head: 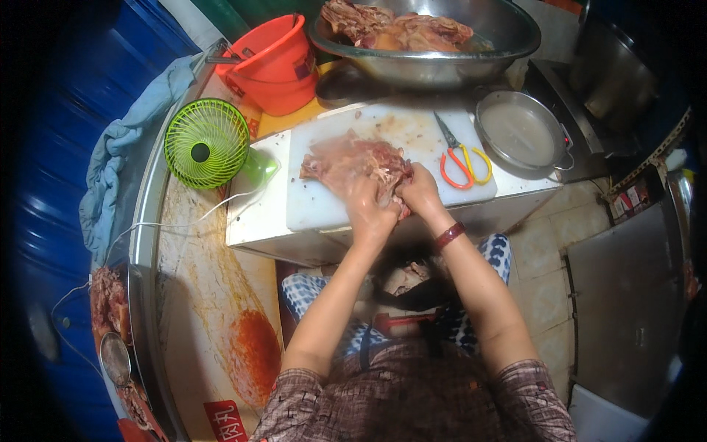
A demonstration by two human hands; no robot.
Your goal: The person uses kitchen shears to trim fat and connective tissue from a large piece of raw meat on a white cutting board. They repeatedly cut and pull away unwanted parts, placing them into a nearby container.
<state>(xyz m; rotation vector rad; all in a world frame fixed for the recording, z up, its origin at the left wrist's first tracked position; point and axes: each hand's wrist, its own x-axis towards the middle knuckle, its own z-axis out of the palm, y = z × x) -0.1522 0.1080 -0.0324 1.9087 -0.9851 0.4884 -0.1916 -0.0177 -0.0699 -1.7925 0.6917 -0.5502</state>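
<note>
A large piece of raw meat (pixel 353 160), seemingly with bone, lies on a white plastic cutting board (pixel 315 207) before me. My left hand (pixel 369 204) grips its near edge, fingers partly hidden in the meat. Close beside it, my right hand (pixel 420 188) pinches the meat's right end; a red bracelet (pixel 450 235) is on that wrist. Scissors (pixel 461 157) with one orange and one yellow handle loop rest on the board to the right of the meat. Beneath the board's near edge, between my knees, a dark container (pixel 417 295) holds pale scraps.
Behind the board stand a steel basin (pixel 442 61) of meat and a red bucket (pixel 270 66). A green fan (pixel 207 143) with a white cable is at left. A metal pan of cloudy liquid (pixel 519 130) sits right. More meat (pixel 110 301) lies at far left.
</note>
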